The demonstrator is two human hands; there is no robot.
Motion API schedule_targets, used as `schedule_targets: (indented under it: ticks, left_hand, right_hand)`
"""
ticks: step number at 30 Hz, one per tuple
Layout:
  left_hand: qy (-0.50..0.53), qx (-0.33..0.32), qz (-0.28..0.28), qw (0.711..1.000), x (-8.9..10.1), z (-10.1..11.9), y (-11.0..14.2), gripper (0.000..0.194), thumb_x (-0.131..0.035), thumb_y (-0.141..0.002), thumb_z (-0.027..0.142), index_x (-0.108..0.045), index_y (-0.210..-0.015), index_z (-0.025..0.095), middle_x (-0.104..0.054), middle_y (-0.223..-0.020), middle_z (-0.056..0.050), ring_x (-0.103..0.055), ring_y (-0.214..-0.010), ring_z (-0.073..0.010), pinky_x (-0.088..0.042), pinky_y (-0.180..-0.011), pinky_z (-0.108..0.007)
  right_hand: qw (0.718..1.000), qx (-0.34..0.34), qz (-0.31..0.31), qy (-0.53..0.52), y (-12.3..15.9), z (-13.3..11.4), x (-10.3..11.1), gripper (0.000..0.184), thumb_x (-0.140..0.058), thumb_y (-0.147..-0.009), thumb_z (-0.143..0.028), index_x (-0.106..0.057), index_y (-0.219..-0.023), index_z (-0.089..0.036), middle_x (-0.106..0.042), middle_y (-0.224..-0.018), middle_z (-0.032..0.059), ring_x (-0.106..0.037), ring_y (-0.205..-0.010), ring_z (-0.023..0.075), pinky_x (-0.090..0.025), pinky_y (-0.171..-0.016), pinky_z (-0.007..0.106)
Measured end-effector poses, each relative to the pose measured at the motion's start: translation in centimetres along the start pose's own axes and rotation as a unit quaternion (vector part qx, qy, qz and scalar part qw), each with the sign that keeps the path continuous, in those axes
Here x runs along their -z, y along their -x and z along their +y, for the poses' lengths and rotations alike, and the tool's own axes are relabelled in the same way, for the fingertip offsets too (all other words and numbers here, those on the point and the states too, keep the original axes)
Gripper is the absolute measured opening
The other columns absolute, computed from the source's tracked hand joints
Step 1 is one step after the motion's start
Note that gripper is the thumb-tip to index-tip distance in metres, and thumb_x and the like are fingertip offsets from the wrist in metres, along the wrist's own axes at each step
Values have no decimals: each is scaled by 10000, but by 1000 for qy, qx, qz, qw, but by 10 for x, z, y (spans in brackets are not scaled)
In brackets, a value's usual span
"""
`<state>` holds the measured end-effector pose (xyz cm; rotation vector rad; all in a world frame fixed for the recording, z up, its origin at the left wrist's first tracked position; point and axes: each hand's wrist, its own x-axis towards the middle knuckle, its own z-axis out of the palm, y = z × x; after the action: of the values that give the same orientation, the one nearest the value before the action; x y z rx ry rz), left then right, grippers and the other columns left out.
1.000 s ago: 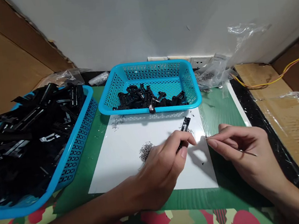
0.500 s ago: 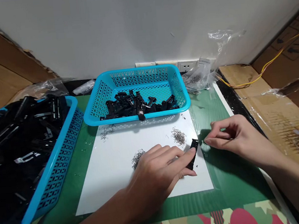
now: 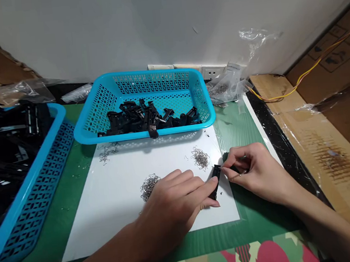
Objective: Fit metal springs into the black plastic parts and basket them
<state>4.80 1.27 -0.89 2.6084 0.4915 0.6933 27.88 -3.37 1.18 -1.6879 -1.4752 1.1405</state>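
My left hand [image 3: 176, 201] is closed on a slim black plastic part [image 3: 216, 181], pressing it between thumb and fingers at the right side of a white sheet [image 3: 114, 212]. My right hand [image 3: 254, 172] is pinched at the upper end of that part. A thin metallic glint shows under its fingers, but what the fingertips hold is too small to make out. Beyond the hands lies a small pile of bent wire springs [image 3: 200, 158]. Another spring pile [image 3: 149, 186] sits beside my left hand, partly covered by it.
A blue basket [image 3: 145, 134] with several black parts stands at the back. To the left, a second blue basket [image 3: 46, 169] is heaped with black parts. Scattered springs [image 3: 106, 151] lie near the sheet's far left corner. Cardboard [image 3: 330, 148] and a yellow cable [image 3: 300, 77] are at right.
My right hand has moved left, from apart to the upper end of the black part. My left hand keeps its hold on the part. The whole view has shifted slightly.
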Motion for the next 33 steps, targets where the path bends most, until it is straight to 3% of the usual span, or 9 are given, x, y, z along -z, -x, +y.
schedule_targets:
  ticks: [7, 10, 15, 21, 27, 29, 33]
  left_hand:
    - [-7, -8, 9, 1000, -1, -1, 1, 186, -619, -1056, 262, -667, -1187, 139, -698, -763, 18, -523, -692, -168, -314, -647, -335]
    - [2, -2, 1, 1000, -2, -1, 3, 187, -604, -1067, 284, -669, -1175, 146, -697, -755, 10, -531, -694, -171, -310, -645, -338]
    - [11, -2, 7, 1000, -4, 0, 5, 170, -586, -1074, 262, -671, -1166, 147, -691, -740, 0, -549, -689, -167, -314, -634, -343]
    - [23, 11, 13, 1000, -6, -1, 9, 161, -608, -1064, 255, -678, -1166, 152, -680, -737, -6, -560, -685, -160, -328, -638, -339]
    - [42, 16, 25, 999, -6, -1, 8, 187, -599, -1068, 275, -686, -1172, 146, -653, -702, -2, -559, -672, -160, -340, -623, -327]
    - [42, 24, 19, 999, -6, -1, 9, 203, -589, -1074, 282, -684, -1194, 149, -660, -710, -7, -575, -677, -162, -342, -628, -327]
    - [44, 26, 20, 999, -7, 0, 11, 209, -585, -1074, 269, -676, -1218, 148, -664, -709, -7, -587, -672, -165, -342, -627, -328]
  right_hand:
    - [997, 47, 25, 55, 5, 0, -5, 152, -644, -808, -125, -654, -661, -164, -478, -596, -41, -391, -570, 95, -278, -504, 236]
    - [994, 67, 37, 76, 7, 0, -6, 196, -649, -825, -130, -623, -635, -168, -435, -588, -48, -368, -555, 90, -266, -501, 240]
    - [999, 40, 21, 27, 5, 2, -7, 227, -694, -864, -200, -646, -645, -163, -498, -608, -29, -418, -566, 99, -306, -495, 233]
    - [998, 26, -53, 8, -1, 5, 5, 227, -703, -943, -302, -790, -804, -145, -691, -725, 46, -570, -635, 138, -433, -550, 247]
    - [989, 69, -80, 106, -2, 9, 23, 225, -678, -989, -306, -834, -1116, -205, -641, -825, 36, -567, -651, 134, -446, -542, 248]
    - [983, 122, -59, 127, -2, 11, 28, 251, -626, -1028, -285, -824, -1180, -250, -619, -894, 47, -610, -740, 151, -503, -613, 263]
    - [955, 229, 90, 168, -1, 13, 35, 271, -627, -1024, -205, -830, -1175, -303, -599, -982, 63, -637, -864, 177, -537, -708, 304]
